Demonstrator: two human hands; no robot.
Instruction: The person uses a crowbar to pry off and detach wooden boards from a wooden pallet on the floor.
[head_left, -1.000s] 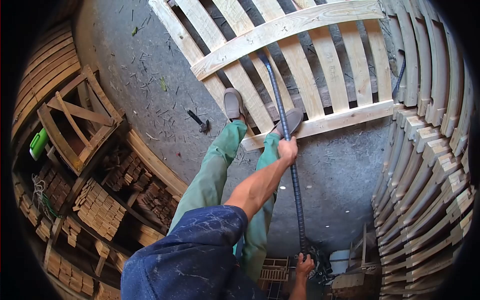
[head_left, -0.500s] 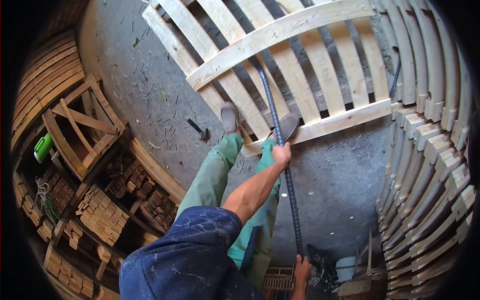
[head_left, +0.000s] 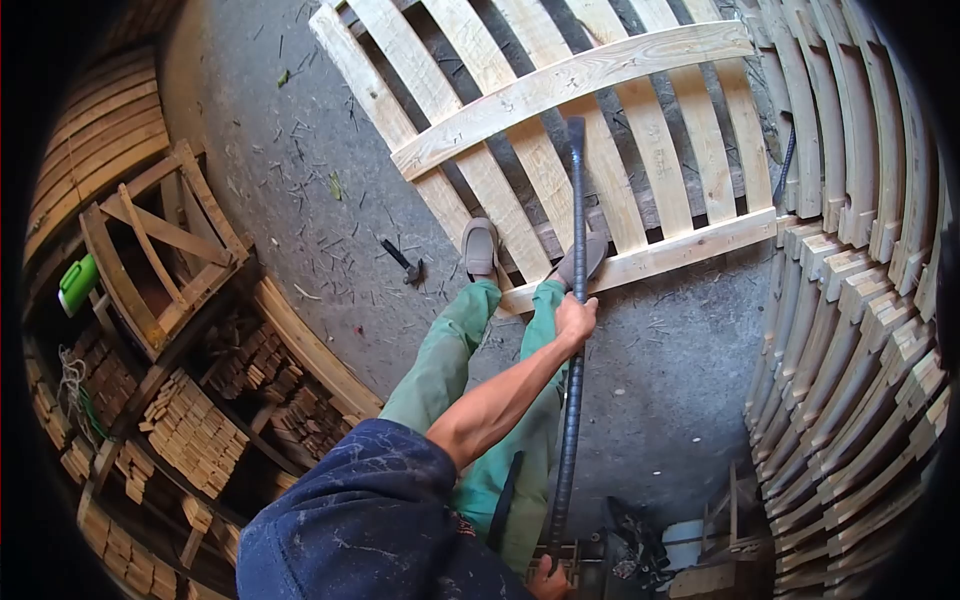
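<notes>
A long dark pry bar, ribbed like rebar with a flattened tip, slants over the wooden pallet. My left hand is wrapped round its middle. At the bottom edge my right hand, partly cut off, grips the lower end. The bar's flat tip shows in front of the pallet slats, just below the curved-looking middle board; whether it touches wood I cannot tell. My feet, in grey-brown shoes, are at the pallet's near edge, one on each side of a slat.
A hammer lies on the concrete floor among scattered nails. Stacked pallets line the right side. On the left are a wooden frame, a green plastic container and piles of cut wood blocks.
The bar's tip has come out from beneath the pallet's middle board and now shows fully. Its lower end has swung left with my right hand; my left hand still holds the middle.
</notes>
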